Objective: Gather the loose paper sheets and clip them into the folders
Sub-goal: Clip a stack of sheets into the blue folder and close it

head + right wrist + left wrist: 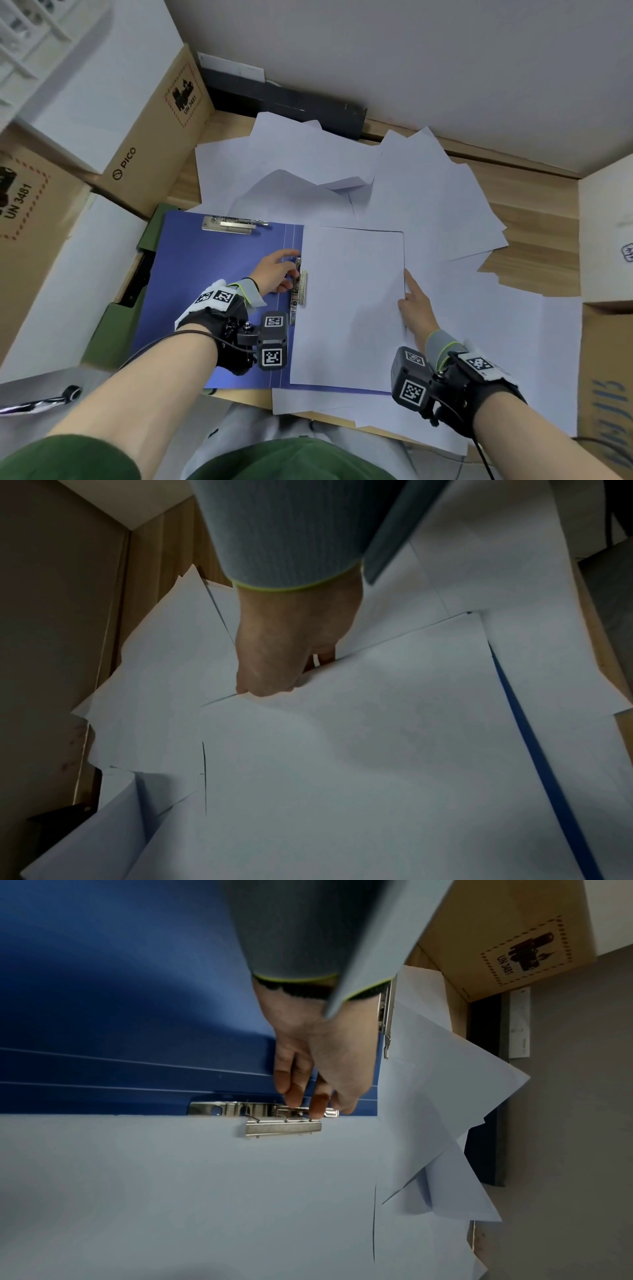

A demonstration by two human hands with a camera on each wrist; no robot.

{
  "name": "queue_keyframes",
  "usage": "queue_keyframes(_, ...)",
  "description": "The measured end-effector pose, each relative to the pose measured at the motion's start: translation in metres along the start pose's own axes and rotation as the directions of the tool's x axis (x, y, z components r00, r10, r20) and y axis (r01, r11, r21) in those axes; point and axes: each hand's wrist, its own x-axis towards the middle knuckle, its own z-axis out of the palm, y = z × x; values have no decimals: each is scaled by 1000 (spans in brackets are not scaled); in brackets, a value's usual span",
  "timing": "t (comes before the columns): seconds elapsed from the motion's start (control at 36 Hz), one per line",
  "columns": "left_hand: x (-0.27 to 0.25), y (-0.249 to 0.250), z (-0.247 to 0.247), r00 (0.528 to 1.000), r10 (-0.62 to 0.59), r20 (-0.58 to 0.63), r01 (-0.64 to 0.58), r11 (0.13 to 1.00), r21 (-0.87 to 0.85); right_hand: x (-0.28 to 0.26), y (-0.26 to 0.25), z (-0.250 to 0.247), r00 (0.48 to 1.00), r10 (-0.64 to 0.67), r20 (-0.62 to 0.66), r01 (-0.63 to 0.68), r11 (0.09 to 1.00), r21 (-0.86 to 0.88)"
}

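Left grip [279, 272] on clip [298, 284], sheets [349, 308] beside.

The brown cardboard box [150, 137] at the upper left reads "PICO" beside a round logo, and its dashed red hazard label [185, 96] reads "UN 3481". A nearer cardboard box [24, 202] at the left edge carries a second "UN 3481" label. Blue lettering on the box at the lower right [613, 421] is unreadable.
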Motion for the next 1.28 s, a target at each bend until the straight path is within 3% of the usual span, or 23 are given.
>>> queue_keyframes(0.33,-4,-6,1,997,-62,47,62,998,-1,-6,-7,8,995,-98,4,97,988,-116)
queue_keyframes(1.06,-4,-12,2,999,-34,17,34,999,-13,9,10,5,990,-72,-122,61,993,-99)
queue_keyframes(1.28,-8,-12,0,1000,-7,1,7,999,-39,14,16,5,995,-30,-95,23,997,-71)
